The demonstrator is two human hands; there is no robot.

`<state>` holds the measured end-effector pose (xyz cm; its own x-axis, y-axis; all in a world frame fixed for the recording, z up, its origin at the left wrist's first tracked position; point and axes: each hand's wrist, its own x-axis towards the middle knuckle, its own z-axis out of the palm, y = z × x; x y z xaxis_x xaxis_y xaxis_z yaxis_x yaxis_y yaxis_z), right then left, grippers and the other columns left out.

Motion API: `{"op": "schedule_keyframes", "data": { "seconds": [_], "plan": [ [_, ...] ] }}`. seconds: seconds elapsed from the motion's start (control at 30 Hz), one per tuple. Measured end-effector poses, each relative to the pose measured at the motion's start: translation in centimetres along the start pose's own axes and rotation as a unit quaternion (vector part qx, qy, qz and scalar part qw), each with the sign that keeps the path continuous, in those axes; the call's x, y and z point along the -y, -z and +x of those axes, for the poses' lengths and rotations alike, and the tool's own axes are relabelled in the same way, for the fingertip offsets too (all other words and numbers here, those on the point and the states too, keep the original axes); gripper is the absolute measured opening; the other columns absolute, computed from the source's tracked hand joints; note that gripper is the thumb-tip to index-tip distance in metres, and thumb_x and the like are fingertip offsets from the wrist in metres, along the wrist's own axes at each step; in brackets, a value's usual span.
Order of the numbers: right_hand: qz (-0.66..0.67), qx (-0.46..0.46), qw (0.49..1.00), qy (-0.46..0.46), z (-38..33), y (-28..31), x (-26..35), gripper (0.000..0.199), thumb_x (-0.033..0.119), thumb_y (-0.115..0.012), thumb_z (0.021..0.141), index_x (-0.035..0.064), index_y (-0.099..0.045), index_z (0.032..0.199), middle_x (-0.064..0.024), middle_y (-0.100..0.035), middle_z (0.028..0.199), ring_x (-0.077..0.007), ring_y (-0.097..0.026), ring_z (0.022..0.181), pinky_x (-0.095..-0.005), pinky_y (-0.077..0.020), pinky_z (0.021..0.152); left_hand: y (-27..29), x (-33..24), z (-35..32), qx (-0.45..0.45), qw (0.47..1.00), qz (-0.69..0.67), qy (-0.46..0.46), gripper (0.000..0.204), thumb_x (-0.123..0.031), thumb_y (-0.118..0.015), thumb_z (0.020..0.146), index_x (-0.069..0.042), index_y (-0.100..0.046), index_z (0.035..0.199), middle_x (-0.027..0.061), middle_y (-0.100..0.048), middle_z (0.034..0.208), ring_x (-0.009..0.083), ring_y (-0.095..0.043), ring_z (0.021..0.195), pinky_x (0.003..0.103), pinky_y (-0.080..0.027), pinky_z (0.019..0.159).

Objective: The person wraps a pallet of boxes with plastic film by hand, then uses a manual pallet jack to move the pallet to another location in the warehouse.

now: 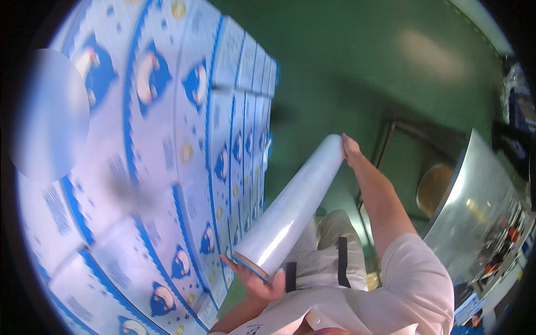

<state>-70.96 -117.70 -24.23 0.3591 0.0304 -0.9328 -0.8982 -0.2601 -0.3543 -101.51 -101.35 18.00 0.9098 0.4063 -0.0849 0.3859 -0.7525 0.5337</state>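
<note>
Roll of film: one roll of clear plastic film (293,204), held in the air in front of the person, between the box stack and the bench; one end is near the torso, the other points away toward the upper right of the view.
Near end of roll: brown rim with a blue edge, facing the person.
Left hand: the left hand (258,281) cups the near end from below, fingers spread on one side and thumb on the other.
Left grip: clamped on the near end of the roll.
Right hand: the right hand (350,149) is at the far end, arm extended; some fingers are hidden behind the end.
Right grip: clamped on the far end of the roll.
Box stack: pale boxes (159,131) with blue scalloped borders and blue cartoon animals, piled in rows to the person's left; the left fingertips are near them, contact cannot be told.
Floor: green floor (346,56), with a pale patch of reflected light.
Bench: metal-topped bench (474,178) to the person's right, bearing small mixed items, some red (512,231).
Stool: round brown seat (434,184) just beside the bench edge.
Clothing: light shirt (416,273) and pale trousers (335,231), with two black straps (343,262) at the front.
</note>
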Motion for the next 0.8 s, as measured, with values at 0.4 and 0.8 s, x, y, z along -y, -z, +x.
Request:
{"op": "schedule_keyframes", "data": {
  "seconds": [0.4,0.8],
  "plan": [
    [-0.066,0.043,0.997,0.020,10.3,-4.3,41.8,0.038,0.039,-0.054,0.094,0.0026,-0.064,0.098,-0.0023,-0.056,0.074,-0.0186,-0.050,0.069,-0.0365,-0.0405,0.062,2.3,-12.0,37.0,0.029,0.989,0.027,0.140,0.053,-0.021,-0.053,0.084,0.009,-0.047,0.128,0.0313,-0.044,0.135,0.0512,-0.032,0.132,0.067,-0.003,0.112],
    [-0.324,0.082,0.942,0.023,29.5,-21.0,63.5,0.031,0.042,-0.061,0.088,0.0108,-0.064,0.085,-0.0009,-0.054,0.072,-0.0142,-0.047,0.064,-0.0314,-0.0396,0.059,-9.7,-6.7,54.8,-0.103,0.927,-0.146,0.329,0.062,-0.032,-0.051,0.089,0.004,-0.039,0.137,0.0246,-0.035,0.143,0.0493,-0.025,0.134,0.071,0.001,0.108]
  ]
}}
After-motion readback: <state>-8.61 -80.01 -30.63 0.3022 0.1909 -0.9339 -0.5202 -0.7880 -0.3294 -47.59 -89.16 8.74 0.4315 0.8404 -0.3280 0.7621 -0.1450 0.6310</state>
